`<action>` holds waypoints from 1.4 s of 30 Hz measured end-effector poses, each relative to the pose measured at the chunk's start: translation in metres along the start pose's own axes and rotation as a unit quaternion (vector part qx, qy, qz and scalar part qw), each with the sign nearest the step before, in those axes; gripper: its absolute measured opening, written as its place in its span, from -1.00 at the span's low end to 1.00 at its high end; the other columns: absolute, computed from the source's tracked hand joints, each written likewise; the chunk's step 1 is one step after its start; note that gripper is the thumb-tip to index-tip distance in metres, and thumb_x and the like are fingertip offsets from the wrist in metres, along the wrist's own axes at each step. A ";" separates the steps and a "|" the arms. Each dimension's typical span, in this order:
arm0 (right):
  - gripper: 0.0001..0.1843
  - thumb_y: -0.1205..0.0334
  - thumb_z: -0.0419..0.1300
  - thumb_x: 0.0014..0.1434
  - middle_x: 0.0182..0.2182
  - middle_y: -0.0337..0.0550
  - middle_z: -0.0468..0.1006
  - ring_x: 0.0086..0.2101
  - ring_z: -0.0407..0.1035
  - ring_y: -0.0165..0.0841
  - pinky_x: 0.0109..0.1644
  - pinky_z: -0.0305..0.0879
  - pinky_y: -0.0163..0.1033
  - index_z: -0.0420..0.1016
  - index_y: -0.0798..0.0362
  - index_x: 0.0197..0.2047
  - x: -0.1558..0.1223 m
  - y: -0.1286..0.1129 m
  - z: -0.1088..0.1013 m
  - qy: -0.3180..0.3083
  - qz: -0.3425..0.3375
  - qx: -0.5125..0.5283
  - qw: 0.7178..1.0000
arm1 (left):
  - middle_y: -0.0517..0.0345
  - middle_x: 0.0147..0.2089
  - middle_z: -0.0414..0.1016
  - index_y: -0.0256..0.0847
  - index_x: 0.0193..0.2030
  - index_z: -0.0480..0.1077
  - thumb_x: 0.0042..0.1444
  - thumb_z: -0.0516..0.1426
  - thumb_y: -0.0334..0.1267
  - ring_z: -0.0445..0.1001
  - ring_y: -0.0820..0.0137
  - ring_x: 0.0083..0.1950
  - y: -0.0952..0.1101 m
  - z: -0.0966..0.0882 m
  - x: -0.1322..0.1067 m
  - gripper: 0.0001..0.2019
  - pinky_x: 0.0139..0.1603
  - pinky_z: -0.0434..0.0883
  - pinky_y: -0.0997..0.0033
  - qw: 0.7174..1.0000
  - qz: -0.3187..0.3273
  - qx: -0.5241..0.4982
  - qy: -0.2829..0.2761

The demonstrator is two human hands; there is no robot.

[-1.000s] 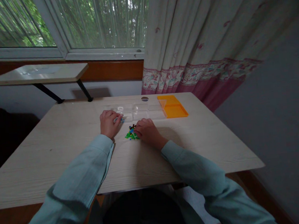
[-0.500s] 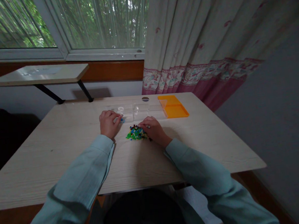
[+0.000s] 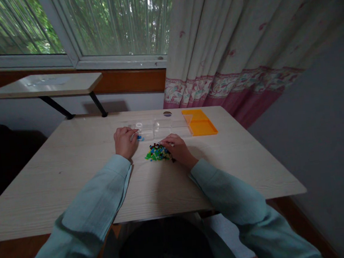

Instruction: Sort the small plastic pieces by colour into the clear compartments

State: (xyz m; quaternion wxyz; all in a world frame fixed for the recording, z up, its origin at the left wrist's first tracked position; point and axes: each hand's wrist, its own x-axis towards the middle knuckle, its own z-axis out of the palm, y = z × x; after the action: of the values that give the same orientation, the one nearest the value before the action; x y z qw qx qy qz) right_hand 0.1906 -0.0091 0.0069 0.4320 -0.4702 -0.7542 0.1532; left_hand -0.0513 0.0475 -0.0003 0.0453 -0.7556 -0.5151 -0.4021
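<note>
My left hand (image 3: pixel 126 142) is over the near left part of a clear plastic compartment box (image 3: pixel 162 130), with its fingertips a little apart and nothing visible between them. Just beneath those fingertips, small blue building bricks (image 3: pixel 140 138) lie in the box's near left compartment. My right hand (image 3: pixel 177 149) rests at the right side of a pile of tiny mixed bricks (image 3: pixel 156 153), green, blue, yellow and dark. Its thumb and fingers are pinched together at the pile's upper edge. Whatever they hold is too small to make out.
An orange divided tray (image 3: pixel 203 124) lies at the box's right end, partly under its clear edge. A round dark cable hole (image 3: pixel 167 114) sits behind the box in the wooden table (image 3: pixel 98 183). A small raised shelf (image 3: pixel 47 85) stands at the back left.
My left fingertips have drawn back slightly and come apart, and more blue bricks show below them. My right hand has barely moved at the pile.
</note>
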 end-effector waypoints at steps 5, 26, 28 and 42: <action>-0.74 0.09 0.16 0.24 -0.41 -0.14 0.54 -0.29 0.38 -0.33 -0.13 0.26 -0.20 0.61 0.02 -0.35 0.000 0.000 0.000 0.009 0.005 0.012 1.000 | -0.01 -0.22 0.45 -0.09 -0.06 0.53 0.23 0.04 -0.20 0.31 0.17 -0.09 0.003 -0.003 0.000 -0.73 -0.03 0.24 0.05 1.000 0.009 0.001 0.002; -0.66 -0.04 0.13 0.25 -0.41 -0.15 0.51 -0.30 0.38 -0.35 -0.14 0.30 -0.21 0.61 0.01 -0.31 0.000 -0.001 0.004 0.001 -0.026 0.083 0.996 | 0.07 -0.21 0.45 -0.06 -0.02 0.50 0.27 0.06 -0.11 0.32 0.29 -0.09 0.048 -0.007 -0.009 -0.74 -0.02 0.28 0.20 0.967 0.205 -0.104 -0.110; -0.66 -0.05 0.13 0.24 -0.42 -0.16 0.51 -0.31 0.37 -0.34 -0.16 0.31 -0.21 0.60 -0.01 -0.30 0.000 0.001 0.005 0.002 -0.033 0.096 0.995 | 0.08 -0.22 0.45 -0.07 -0.03 0.50 0.27 0.06 -0.12 0.32 0.30 -0.10 0.048 -0.007 -0.008 -0.75 -0.04 0.28 0.20 0.966 0.211 -0.106 -0.107; -0.58 -0.05 0.04 0.30 -0.40 -0.12 0.53 -0.31 0.36 -0.33 -0.14 0.27 -0.19 0.60 0.05 -0.26 0.000 -0.001 0.005 -0.033 -0.048 0.063 0.996 | 0.10 -0.29 0.49 -0.10 -0.16 0.54 0.25 0.09 -0.12 0.34 0.31 -0.16 0.045 -0.004 -0.008 -0.78 -0.07 0.31 0.23 0.969 0.200 -0.118 -0.085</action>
State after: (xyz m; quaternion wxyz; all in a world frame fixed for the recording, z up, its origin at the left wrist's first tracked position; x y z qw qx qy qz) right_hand 0.1860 -0.0088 0.0043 0.4423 -0.4000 -0.7786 0.1954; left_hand -0.0185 0.0189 0.0133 -0.0086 -0.8747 -0.3046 -0.3769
